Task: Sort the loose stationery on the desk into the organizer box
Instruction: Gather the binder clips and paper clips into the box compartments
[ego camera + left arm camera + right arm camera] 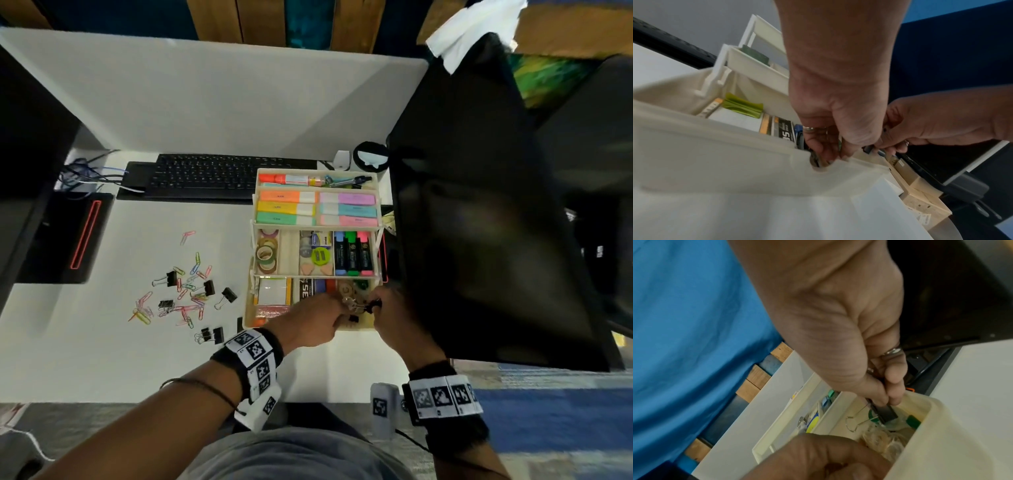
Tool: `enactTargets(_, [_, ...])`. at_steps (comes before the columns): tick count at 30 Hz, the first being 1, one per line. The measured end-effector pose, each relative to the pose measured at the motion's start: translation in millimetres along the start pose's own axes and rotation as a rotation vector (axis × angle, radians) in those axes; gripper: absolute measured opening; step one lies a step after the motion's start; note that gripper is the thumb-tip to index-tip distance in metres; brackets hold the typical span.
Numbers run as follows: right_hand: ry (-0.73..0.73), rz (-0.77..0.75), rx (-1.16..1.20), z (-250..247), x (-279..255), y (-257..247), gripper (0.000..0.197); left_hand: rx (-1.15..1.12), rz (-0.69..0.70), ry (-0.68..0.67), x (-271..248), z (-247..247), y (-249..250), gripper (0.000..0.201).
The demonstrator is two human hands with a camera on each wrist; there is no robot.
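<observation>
The cream tiered organizer box stands right of centre on the white desk. Both hands hover over its front right compartment. My right hand pinches a black binder clip between thumb and fingers, its wire handles hanging free inside the compartment. My left hand has its fingers curled round a small dark metal piece, seemingly another binder clip, at the box's front rim. Loose coloured paper clips and several black binder clips lie on the desk left of the box.
A black keyboard lies behind the box. A large dark monitor crowds the box's right side. A black device with a red line sits far left. The desk's front edge runs just below my wrists.
</observation>
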State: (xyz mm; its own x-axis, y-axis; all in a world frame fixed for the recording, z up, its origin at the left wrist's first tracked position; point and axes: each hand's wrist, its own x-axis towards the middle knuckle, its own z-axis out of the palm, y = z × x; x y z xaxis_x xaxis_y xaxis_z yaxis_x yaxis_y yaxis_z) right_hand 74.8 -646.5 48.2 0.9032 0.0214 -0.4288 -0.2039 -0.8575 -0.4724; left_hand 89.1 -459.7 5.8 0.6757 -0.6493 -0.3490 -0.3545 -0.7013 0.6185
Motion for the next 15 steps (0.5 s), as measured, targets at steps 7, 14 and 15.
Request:
enactTargets(7, [-0.220, -0.011, -0.178, 16, 9, -1, 0.030, -0.148, -0.013, 0.175, -47, -26, -39, 0.026])
enactTargets(14, [-0.268, -0.073, -0.292, 10, 9, -41, 0.023, -0.210, -0.159, 0.365, -127, -53, -106, 0.021])
enactTargets(15, [-0.255, -0.117, -0.284, 8, 5, -55, 0.019, -0.194, -0.199, 0.402, -139, -55, -118, 0.020])
